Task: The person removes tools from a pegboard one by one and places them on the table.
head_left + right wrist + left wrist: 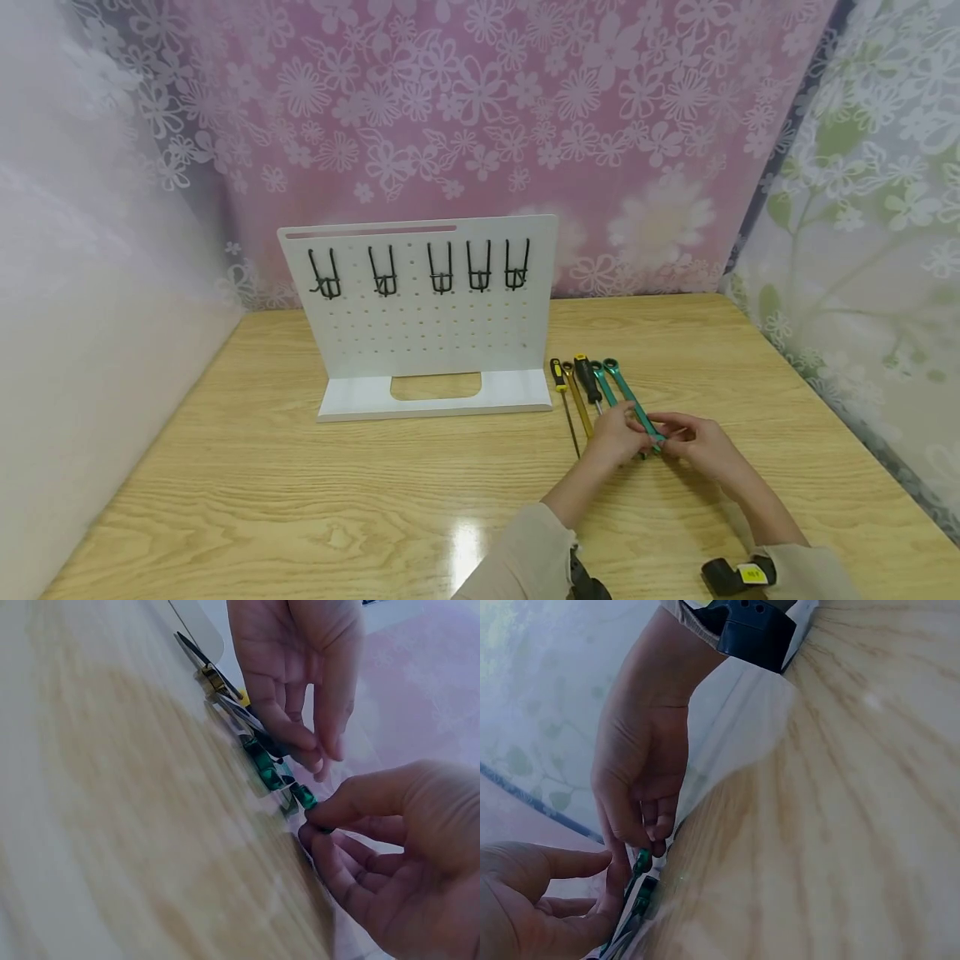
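A green ratcheting wrench [628, 394] lies at the right end of a row of tools. My right hand [703, 450] pinches its near end between thumb and fingers, as the right wrist view shows at the green tip [304, 796]. Beside it my left hand [615, 435] hovers over the row, fingers loosely extended; whether they touch the wrench is unclear. A second green wrench [604, 385] lies just left, partly hidden by that hand. Further left are a thick black-and-yellow screwdriver [588, 379], a gold wrench [579, 404] and a thin screwdriver [558, 375].
A white pegboard stand [435, 333] with several black double hooks [441, 271] stands upright left of the tools on the wooden table [300, 500]. Floral cloth [480, 108] hangs behind, and patterned panels flank both sides.
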Available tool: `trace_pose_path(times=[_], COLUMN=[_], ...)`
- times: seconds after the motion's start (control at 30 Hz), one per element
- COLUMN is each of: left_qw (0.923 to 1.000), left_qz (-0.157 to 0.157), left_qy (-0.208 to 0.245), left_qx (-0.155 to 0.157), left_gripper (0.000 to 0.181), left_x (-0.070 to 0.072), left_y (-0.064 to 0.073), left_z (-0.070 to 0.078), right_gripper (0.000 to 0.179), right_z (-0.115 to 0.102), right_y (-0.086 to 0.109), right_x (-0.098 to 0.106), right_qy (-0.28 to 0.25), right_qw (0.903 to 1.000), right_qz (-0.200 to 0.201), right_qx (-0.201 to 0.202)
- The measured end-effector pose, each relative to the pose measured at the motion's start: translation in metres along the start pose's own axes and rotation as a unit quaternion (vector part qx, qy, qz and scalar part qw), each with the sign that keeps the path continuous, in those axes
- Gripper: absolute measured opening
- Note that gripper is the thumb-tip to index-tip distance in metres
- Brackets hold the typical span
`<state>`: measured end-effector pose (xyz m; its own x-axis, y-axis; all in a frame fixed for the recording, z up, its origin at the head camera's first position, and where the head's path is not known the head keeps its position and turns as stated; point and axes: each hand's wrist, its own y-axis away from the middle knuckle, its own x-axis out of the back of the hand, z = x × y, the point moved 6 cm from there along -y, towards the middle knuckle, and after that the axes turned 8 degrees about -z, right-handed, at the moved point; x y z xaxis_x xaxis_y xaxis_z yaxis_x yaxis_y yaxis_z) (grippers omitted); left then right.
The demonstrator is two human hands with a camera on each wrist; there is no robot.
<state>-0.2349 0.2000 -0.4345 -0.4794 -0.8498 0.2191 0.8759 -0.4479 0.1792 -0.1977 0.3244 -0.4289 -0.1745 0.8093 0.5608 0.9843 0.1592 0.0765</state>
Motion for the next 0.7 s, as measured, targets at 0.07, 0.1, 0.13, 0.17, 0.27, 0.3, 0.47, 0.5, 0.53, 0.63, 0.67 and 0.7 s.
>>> trace_pose_path(times=[0.07, 0.1, 0.13, 0.17, 0.27, 0.3, 0.47, 0.5, 0.53, 0.63, 0.67, 0.7], left_qw=[0.9997, 0.9993, 0.9986, 0.9978, 0.9941, 0.9928, 0.9878, 0.9867, 0.9854, 0.9838, 0.9831, 0.9828], left_qz=[-0.017, -0.027, -0.037, -0.047, -0.073, -0.077, -0.069, -0.067, -0.064, -0.063, -0.063, -0.062], left_qy=[0.014, 0.023, 0.033, 0.041, 0.073, 0.083, 0.126, 0.133, 0.142, 0.149, 0.153, 0.155], left_qx=[-0.008, -0.012, -0.016, -0.022, -0.033, -0.037, -0.061, -0.065, -0.07, -0.077, -0.078, -0.08], left_gripper=[0.053, 0.052, 0.05, 0.048, 0.043, 0.041, 0.035, 0.034, 0.033, 0.031, 0.03, 0.03], left_x=[0.002, 0.003, 0.004, 0.005, 0.011, 0.014, 0.033, 0.036, 0.039, 0.046, 0.047, 0.049], left_y=[-0.001, -0.002, -0.003, -0.004, -0.006, -0.006, -0.005, -0.005, -0.004, -0.003, -0.002, -0.001], left_z=[0.001, 0.001, 0.001, 0.001, 0.001, 0.002, 0.008, 0.01, 0.012, 0.016, 0.017, 0.019], right_gripper=[0.04, 0.04, 0.04, 0.04, 0.039, 0.039, 0.036, 0.036, 0.036, 0.035, 0.035, 0.035], right_z=[0.0, 0.001, 0.001, 0.002, 0.003, 0.003, 0.001, 0.001, 0.001, 0.002, 0.002, 0.002], right_y=[-0.001, -0.001, -0.002, -0.002, -0.002, -0.002, -0.002, -0.002, -0.002, -0.002, -0.002, -0.002], right_x=[0.0, 0.0, 0.0, 0.0, -0.002, -0.002, -0.003, -0.003, -0.003, -0.003, -0.003, -0.002], right_qy=[0.007, 0.012, 0.017, 0.023, 0.039, 0.045, 0.072, 0.076, 0.078, 0.078, 0.075, 0.07], right_qw=[1.0, 0.9999, 0.9998, 0.9997, 0.9992, 0.999, 0.9973, 0.997, 0.9968, 0.9968, 0.9971, 0.9975], right_qz=[0.001, 0.001, 0.001, 0.002, 0.004, 0.005, 0.009, 0.011, 0.012, 0.012, 0.011, 0.009], right_qx=[0.005, 0.005, 0.005, 0.004, -0.003, -0.004, 0.007, 0.008, 0.007, 0.008, 0.008, 0.009])
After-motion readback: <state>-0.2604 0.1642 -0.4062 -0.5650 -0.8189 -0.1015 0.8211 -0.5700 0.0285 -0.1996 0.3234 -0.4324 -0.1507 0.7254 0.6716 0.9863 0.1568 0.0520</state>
